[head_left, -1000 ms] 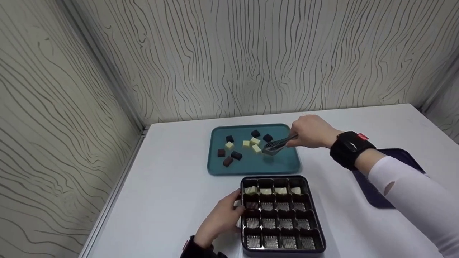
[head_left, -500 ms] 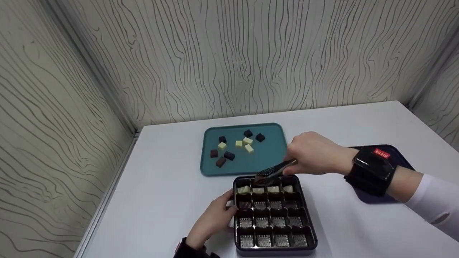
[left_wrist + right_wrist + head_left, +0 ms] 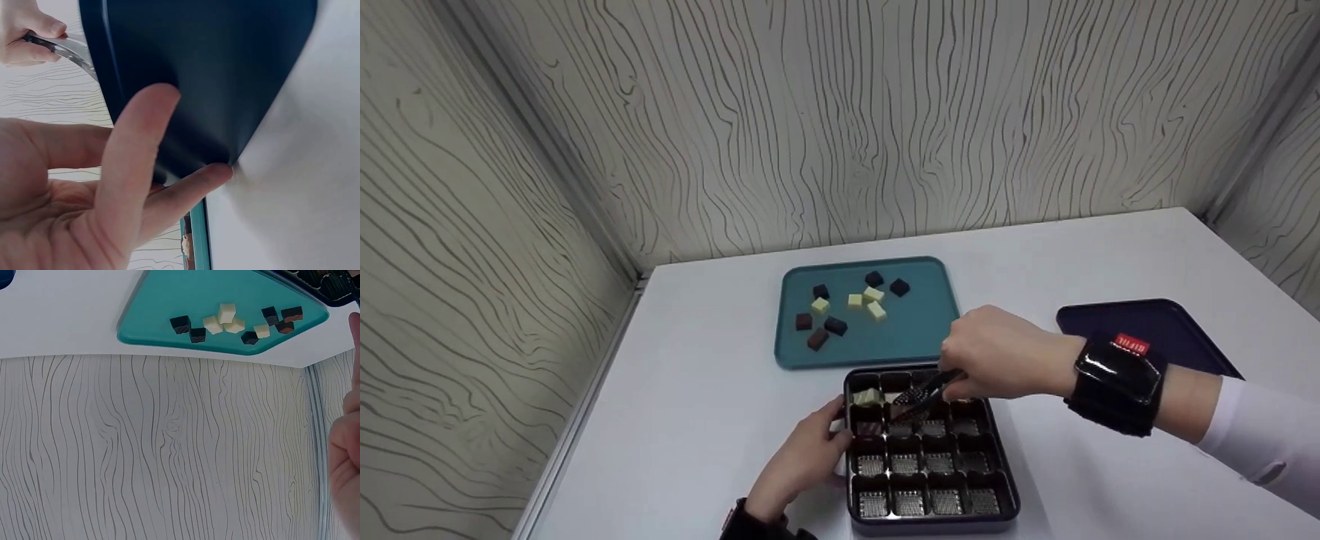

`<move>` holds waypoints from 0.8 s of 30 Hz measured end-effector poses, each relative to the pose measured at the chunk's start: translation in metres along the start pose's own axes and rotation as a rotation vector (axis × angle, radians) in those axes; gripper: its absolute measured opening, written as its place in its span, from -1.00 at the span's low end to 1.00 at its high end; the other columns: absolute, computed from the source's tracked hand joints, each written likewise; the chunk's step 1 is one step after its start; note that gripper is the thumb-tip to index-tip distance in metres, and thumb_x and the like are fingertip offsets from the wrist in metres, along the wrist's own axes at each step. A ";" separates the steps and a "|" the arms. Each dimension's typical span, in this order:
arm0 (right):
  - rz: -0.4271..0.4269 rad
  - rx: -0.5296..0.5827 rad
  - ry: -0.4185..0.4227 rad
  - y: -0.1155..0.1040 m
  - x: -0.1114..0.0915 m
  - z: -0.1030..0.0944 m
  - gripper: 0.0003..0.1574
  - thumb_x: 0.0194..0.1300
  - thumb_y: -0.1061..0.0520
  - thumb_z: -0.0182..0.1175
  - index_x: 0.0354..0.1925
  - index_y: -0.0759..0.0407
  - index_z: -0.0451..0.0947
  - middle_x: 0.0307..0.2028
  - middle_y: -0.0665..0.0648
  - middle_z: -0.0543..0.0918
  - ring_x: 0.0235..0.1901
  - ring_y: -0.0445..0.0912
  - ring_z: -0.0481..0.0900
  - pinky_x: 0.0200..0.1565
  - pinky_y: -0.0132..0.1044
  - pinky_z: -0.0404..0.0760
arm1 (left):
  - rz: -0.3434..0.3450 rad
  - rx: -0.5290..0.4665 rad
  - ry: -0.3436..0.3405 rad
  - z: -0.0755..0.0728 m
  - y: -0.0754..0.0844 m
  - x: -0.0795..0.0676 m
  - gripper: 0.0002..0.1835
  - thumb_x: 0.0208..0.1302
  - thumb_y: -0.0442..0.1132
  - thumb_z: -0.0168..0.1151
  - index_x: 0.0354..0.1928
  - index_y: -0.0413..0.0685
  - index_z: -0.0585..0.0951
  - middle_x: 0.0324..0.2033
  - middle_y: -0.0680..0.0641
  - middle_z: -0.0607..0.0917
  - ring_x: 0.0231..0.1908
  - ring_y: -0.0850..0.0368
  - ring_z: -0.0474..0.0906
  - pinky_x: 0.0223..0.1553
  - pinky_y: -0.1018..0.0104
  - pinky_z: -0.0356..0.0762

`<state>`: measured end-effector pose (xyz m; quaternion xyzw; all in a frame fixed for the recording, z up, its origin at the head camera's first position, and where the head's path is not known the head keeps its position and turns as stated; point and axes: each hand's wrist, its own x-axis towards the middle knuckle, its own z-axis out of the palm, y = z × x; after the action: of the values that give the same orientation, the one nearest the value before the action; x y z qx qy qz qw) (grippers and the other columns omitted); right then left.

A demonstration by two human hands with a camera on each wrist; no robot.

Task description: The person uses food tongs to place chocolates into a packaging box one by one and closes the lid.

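Observation:
My right hand (image 3: pixel 997 352) grips a pair of dark metal tongs (image 3: pixel 928 390) with perforated heads. The tong heads lie low over the second row of a dark divided tin (image 3: pixel 934 527), with a brown chocolate (image 3: pixel 895 412) at their tip. White chocolates, one visible piece (image 3: pixel 866 397) among them, sit in the tin's back row, partly hidden by the tongs and hand. A striped red-brown chocolate (image 3: pixel 868 430) fills the leftmost second-row compartment. My left hand (image 3: pixel 808 448) rests its fingers against the tin's left side; in the left wrist view, its thumb (image 3: pixel 135 135) lies along the smooth wall (image 3: pixel 225 73).
Behind the tin lies a teal tray (image 3: pixel 911 337) with several white, brown and near-black chocolate cubes on it. A dark blue tray (image 3: pixel 1095 315) sits at the right, partly behind my right wrist. Wood-grain panels (image 3: pixel 840 135) stand behind and to the left of the white table (image 3: pixel 697 375).
My right hand has brought the tongs from the teal tray toward me, down over the tin's second row, with the brown chocolate at their tip. My left hand stays at the tin's side.

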<state>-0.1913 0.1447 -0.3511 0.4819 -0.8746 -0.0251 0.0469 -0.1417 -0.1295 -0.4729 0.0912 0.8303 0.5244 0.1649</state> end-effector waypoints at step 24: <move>-0.036 -0.148 -0.099 -0.024 0.030 -0.002 -0.21 0.09 -0.12 0.56 -0.75 -0.07 0.11 -0.71 -0.18 0.06 -0.64 -0.27 0.03 -0.60 -0.43 0.04 | 0.048 0.072 0.004 -0.001 -0.001 0.001 -0.37 0.47 -0.36 0.05 0.55 -0.33 0.30 0.40 -0.47 0.51 0.28 -0.48 0.59 0.41 -0.38 0.47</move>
<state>-0.1870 0.1068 -0.3494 0.4907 -0.8629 -0.1144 0.0388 -0.1426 -0.1302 -0.4736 0.1159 0.8465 0.4985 0.1470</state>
